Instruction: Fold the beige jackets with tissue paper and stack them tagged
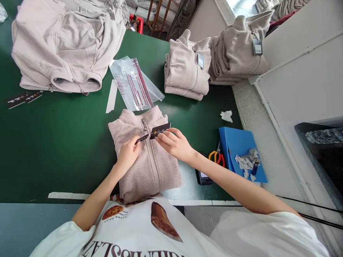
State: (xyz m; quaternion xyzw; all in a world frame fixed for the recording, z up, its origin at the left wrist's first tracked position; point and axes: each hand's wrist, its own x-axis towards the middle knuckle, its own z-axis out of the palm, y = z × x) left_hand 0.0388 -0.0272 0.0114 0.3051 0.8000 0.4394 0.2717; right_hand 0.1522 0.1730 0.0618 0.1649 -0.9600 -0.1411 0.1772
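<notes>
A folded pinkish-beige zip jacket (134, 164) lies in front of me at the table's near edge, its collar pointing away. Two black hang tags are attached near its zipper pull (145, 125). My right hand (174, 144) pinches the larger-looking hang tag (160, 130), which bears a gold emblem and pale script. Between the fingers of my left hand (129, 153) is the other hang tag (142, 138), seen nearly edge-on. Both hands are just above the jacket front, close to the zipper.
Behind the jacket lie printed clear plastic bags (131, 84) and a white strip (111, 96). Unfolded jackets (66, 43) are heaped at back left, near loose black tags (24, 100). Folded stacks (187, 67) stand at back right. Scissors (216, 157), a phone (204, 175) and a blue folder (235, 139) lie rightward.
</notes>
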